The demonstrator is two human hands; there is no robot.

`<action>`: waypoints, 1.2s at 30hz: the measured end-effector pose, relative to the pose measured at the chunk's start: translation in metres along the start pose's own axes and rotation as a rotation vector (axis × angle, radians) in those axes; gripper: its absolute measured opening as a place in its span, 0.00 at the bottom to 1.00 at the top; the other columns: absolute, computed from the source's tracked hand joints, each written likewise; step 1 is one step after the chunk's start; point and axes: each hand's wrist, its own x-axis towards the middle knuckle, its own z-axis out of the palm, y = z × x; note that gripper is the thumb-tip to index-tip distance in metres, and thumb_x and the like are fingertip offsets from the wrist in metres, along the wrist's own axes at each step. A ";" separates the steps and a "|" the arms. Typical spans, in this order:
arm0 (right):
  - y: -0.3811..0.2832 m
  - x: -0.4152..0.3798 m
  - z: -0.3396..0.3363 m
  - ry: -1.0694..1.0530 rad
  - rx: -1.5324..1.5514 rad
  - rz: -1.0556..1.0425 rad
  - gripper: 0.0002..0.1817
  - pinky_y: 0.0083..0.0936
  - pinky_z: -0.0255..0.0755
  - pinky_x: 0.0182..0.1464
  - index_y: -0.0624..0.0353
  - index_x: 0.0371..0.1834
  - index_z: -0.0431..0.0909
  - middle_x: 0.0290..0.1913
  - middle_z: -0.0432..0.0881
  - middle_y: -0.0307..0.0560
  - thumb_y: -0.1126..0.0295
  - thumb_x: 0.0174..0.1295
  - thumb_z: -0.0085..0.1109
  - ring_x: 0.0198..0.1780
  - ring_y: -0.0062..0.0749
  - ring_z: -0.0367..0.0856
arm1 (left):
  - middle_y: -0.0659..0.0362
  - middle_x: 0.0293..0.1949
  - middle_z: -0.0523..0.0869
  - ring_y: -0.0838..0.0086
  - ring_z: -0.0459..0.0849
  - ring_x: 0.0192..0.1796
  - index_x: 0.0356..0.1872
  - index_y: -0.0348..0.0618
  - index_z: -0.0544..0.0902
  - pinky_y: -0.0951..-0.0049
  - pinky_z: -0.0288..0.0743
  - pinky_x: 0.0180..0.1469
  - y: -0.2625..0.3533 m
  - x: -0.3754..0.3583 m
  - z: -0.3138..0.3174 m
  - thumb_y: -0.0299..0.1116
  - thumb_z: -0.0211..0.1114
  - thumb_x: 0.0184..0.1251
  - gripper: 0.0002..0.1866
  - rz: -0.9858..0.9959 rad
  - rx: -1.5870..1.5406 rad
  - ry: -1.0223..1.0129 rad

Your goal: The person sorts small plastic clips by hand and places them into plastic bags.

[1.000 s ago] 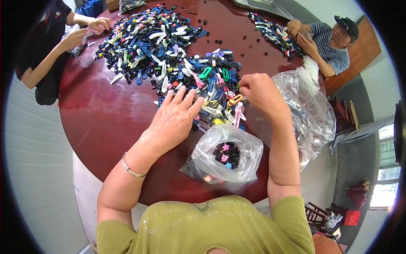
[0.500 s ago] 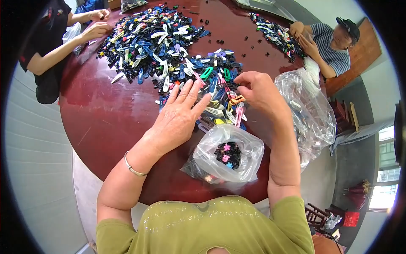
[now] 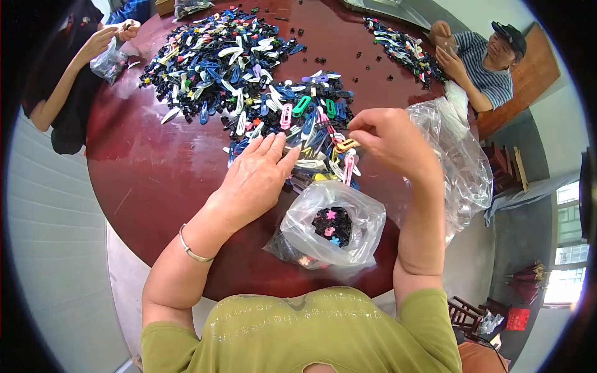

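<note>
My left hand point(image 3: 254, 174) lies open, palm down, with its fingertips on the near edge of a heap of snap hair clips point(image 3: 308, 127). Above those fingertips is a pink hair clip point(image 3: 286, 116). My right hand point(image 3: 398, 140) hovers at the heap's right side, thumb and forefinger curled together; whatever is between them is too small to make out. Just below its fingertips sits a yellow hair clip point(image 3: 347, 145). Between my forearms stands an open clear plastic bag point(image 3: 367, 233) with small black claw clips point(image 3: 333, 225) and a few pink and blue flower-shaped ones inside.
A larger mixed heap of clips point(image 3: 217, 68) spreads across the red table point(image 3: 149, 186). Another heap point(image 3: 404, 53) lies far right, beside a person in a striped shirt. A big clear plastic bag point(image 3: 463, 177) sits right of my arm. At left, another person handles something small.
My left hand has slid slightly toward me, uncovering the pink clip. My right hand has shifted a little downward. The left person's hands have moved back from the heap; the right person has raised one hand.
</note>
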 end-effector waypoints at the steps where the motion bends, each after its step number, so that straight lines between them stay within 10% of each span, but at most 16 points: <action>1: 0.017 0.006 0.012 0.012 -0.125 0.040 0.11 0.40 0.77 0.43 0.65 0.38 0.84 0.34 0.84 0.60 0.71 0.54 0.63 0.37 0.54 0.83 | 0.38 0.57 0.78 0.50 0.76 0.61 0.55 0.35 0.78 0.55 0.67 0.66 0.000 0.000 -0.002 0.20 0.59 0.52 0.24 -0.008 -0.001 -0.002; 15: 0.041 0.023 0.049 0.044 -0.151 0.130 0.07 0.40 0.77 0.45 0.63 0.33 0.83 0.35 0.84 0.55 0.72 0.53 0.61 0.40 0.51 0.84 | 0.40 0.54 0.81 0.51 0.78 0.60 0.55 0.37 0.80 0.58 0.69 0.65 -0.001 0.001 -0.008 0.20 0.60 0.57 0.21 -0.124 0.089 -0.026; 21: 0.011 0.019 0.034 0.142 0.259 0.071 0.07 0.19 0.71 0.31 0.67 0.34 0.82 0.25 0.82 0.40 0.74 0.56 0.62 0.27 0.16 0.76 | 0.42 0.51 0.82 0.52 0.79 0.57 0.53 0.35 0.79 0.59 0.71 0.62 -0.012 -0.001 -0.006 0.20 0.61 0.55 0.21 -0.121 0.128 0.005; 22: 0.003 0.018 0.031 0.122 0.280 0.104 0.07 0.25 0.75 0.34 0.66 0.34 0.83 0.28 0.84 0.48 0.73 0.54 0.63 0.29 0.26 0.81 | 0.42 0.50 0.83 0.53 0.80 0.55 0.52 0.35 0.80 0.59 0.72 0.61 -0.013 -0.001 -0.005 0.20 0.60 0.54 0.21 -0.109 0.123 0.024; 36: -0.002 0.014 0.029 0.005 0.767 0.078 0.09 0.13 0.71 0.35 0.67 0.42 0.83 0.33 0.83 0.35 0.75 0.60 0.61 0.33 0.12 0.76 | 0.42 0.50 0.82 0.52 0.80 0.56 0.49 0.35 0.81 0.57 0.69 0.63 -0.004 0.003 -0.012 0.21 0.59 0.56 0.18 -0.053 0.073 -0.005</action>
